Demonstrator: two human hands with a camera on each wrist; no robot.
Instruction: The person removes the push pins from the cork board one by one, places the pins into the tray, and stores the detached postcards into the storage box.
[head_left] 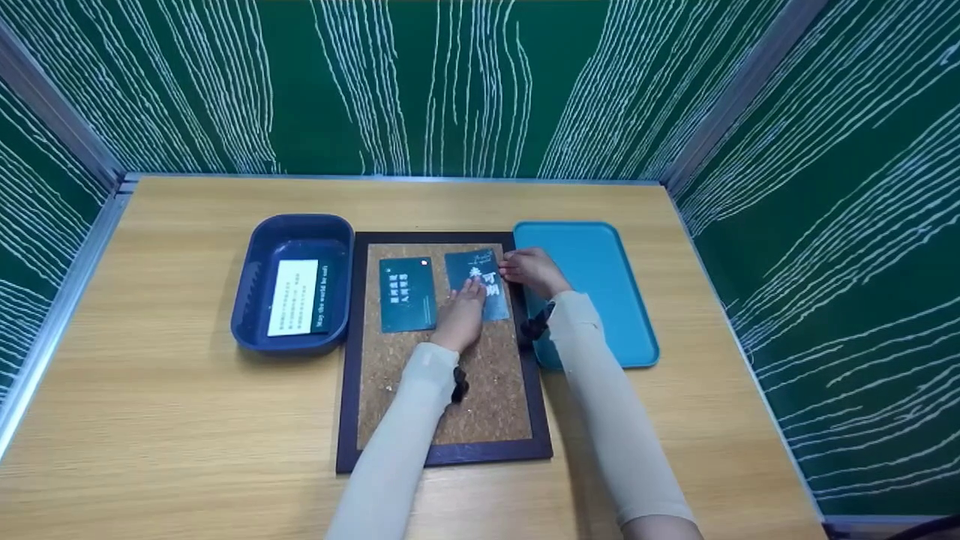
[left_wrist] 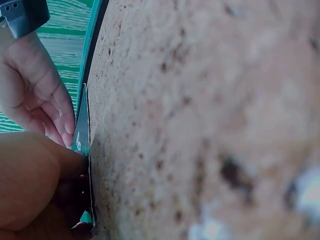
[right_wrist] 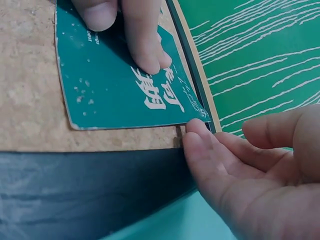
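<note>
A dark green card [head_left: 495,304] with white characters lies on the right part of a framed cork board [head_left: 480,405]. My left hand [head_left: 462,313] rests on this card with its fingertips pressed to the printed face. At the card's top right corner is my right hand [head_left: 534,270], its fingertips right at the corner and over the dark frame. In the right wrist view, the right thumb [right_wrist: 275,127] stands apart from the fingers. To the left on the cork lies a second green card [head_left: 408,307].
Left of the board stands a dark blue bin [head_left: 251,300] holding a white-and-green card [head_left: 296,300]. A turquoise tray [head_left: 600,300] lies against the board's right side, partly under the right forearm. Green walls with white lines enclose the wooden table [head_left: 172,420].
</note>
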